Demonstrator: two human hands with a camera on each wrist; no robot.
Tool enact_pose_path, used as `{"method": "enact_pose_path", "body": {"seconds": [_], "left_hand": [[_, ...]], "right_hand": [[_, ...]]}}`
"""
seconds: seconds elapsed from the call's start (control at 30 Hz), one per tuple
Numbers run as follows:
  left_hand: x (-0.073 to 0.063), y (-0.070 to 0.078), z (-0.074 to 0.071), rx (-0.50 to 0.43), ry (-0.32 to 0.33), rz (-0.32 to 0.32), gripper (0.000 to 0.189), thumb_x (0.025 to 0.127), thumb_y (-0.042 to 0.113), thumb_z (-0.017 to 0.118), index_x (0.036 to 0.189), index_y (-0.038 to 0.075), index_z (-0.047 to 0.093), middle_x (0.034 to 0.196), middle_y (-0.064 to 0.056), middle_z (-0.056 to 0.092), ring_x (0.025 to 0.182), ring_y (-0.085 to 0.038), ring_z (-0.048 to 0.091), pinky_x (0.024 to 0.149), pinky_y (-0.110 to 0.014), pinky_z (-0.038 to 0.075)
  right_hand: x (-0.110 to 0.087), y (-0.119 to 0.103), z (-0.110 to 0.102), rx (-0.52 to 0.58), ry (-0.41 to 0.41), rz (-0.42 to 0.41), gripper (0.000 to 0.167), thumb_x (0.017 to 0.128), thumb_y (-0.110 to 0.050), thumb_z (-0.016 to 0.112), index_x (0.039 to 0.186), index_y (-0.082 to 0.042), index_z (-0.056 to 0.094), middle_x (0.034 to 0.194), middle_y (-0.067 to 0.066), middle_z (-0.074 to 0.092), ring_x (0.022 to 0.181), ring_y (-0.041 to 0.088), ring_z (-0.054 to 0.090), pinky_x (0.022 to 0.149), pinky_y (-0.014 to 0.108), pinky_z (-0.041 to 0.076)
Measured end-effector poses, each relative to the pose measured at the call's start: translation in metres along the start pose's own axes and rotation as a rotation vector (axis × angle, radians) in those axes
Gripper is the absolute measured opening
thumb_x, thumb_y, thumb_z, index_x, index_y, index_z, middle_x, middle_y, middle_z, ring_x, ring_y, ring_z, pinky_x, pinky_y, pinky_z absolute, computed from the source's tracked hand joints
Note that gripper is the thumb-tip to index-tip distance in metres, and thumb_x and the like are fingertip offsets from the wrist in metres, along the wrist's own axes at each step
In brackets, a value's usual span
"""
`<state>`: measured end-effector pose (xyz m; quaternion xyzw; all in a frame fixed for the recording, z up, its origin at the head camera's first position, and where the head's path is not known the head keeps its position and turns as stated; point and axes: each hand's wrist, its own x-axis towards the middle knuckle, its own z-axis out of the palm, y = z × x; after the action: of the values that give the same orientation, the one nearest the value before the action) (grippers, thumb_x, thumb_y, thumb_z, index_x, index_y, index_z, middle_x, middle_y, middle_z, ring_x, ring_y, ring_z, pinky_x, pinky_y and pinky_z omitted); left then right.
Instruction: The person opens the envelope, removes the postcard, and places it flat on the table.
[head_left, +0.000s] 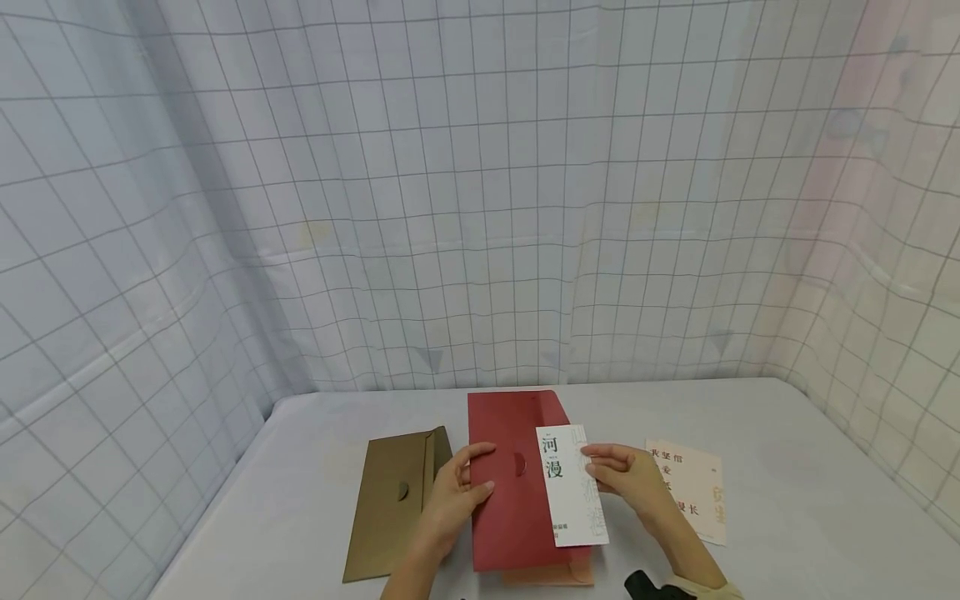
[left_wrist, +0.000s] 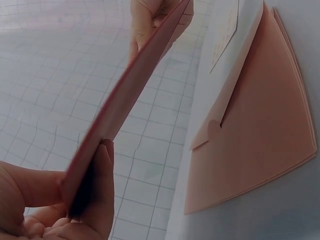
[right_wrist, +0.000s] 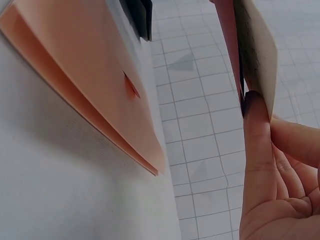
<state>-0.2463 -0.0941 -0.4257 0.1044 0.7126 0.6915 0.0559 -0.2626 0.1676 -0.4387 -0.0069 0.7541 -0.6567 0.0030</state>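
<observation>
Left grip (head_left: 452,500) and right grip (head_left: 632,477) pinched

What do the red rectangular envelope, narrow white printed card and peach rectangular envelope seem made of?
Red rectangular envelope: probably stiff matte paper; it looks flat while held.
Narrow white printed card: likely matte cardstock; thin edge, no glare.
Peach rectangular envelope: apparently paper, smooth; thin folded layers show.

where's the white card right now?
Head view, low, just right of centre: the white card is pinched in the right grip, overlapping the red envelope that the left grip holds.
</observation>
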Motion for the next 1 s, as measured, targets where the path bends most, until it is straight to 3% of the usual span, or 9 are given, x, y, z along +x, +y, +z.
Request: {"method": "enact_pose_path", "body": {"seconds": [0.5, 1.0], "left_hand": [[-0.002, 0.000, 0.000, 0.071, 0.071, 0.026, 0.048, 0.085, -0.009, 0.055, 0.131, 0.000, 0.044, 0.124, -0.027, 0.055, 0.102, -0.024, 0.062, 0.078, -0.029, 0.051], [-0.003, 0.003, -0.005, 0.102, 0.089, 0.022, 0.049, 0.085, -0.010, 0.054, 0.132, 0.001, 0.045, 0.124, -0.026, 0.055, 0.098, -0.023, 0.061, 0.074, -0.029, 0.049]], "right_hand": [[0.000, -0.006, -0.008, -0.047, 0.051, -0.011, 0.035, 0.086, -0.009, 0.064, 0.119, 0.003, 0.061, 0.102, 0.011, 0.071, 0.081, 0.006, 0.067, 0.072, 0.023, 0.056], [0.002, -0.006, -0.014, -0.035, 0.084, 0.001, 0.035, 0.086, -0.006, 0.063, 0.119, 0.004, 0.060, 0.101, 0.011, 0.071, 0.082, 0.009, 0.068, 0.071, 0.024, 0.056]]}}
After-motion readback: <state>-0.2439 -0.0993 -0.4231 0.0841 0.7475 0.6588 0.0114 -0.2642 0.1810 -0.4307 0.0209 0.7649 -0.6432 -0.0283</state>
